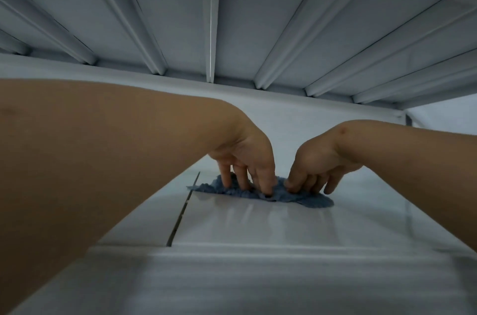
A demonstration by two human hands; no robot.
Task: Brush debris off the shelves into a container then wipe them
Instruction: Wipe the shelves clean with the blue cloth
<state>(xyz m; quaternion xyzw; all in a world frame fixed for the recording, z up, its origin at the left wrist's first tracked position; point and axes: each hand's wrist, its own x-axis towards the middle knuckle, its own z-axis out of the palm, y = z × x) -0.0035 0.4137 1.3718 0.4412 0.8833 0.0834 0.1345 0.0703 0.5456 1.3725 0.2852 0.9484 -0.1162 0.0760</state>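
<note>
A crumpled blue cloth (313, 200) lies on the white shelf surface (258, 227) deep inside the shelf bay. My left hand (247, 159) comes down on the cloth's left and middle part, its fingertips dug into the fabric. My right hand (317, 162) is beside it on the right, fingertips also pressed into the cloth, pinching a fold. The two hands almost touch over the cloth's middle. The part of the cloth under the fingers is hidden. No brush or container is in view.
The ribbed underside of the upper shelf (211, 17) hangs low overhead. A white back wall (296, 118) closes the bay behind the hands. A dark seam (180, 214) runs across the shelf on the left. My left forearm (90, 159) fills the left side.
</note>
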